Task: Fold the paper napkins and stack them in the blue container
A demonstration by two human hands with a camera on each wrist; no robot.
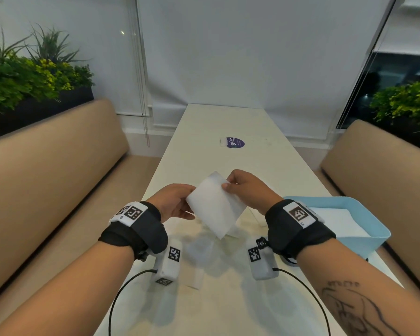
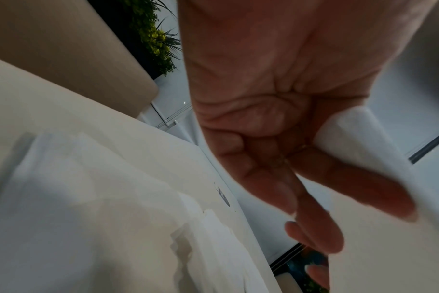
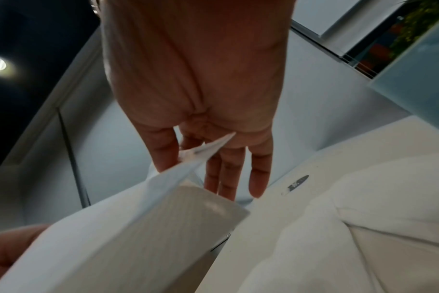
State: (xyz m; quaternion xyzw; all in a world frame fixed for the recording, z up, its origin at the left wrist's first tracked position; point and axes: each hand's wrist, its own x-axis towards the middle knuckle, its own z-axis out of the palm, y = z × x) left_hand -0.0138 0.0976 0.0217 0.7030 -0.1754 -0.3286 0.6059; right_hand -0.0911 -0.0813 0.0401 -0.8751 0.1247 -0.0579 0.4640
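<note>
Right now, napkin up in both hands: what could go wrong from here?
1. The napkin hangs in the air, pinched only at its edges by the left hand and right hand. The right wrist view shows its layers gaping, so the fold may slip crooked.
2. The blue container sits close by the right wrist, near the table edge; a quick swing could nudge it.
3. Loose napkins lie under the hands and might get dragged along.

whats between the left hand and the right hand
A white napkin, held up over the table by the left hand and right hand; the head view shows it.
</note>
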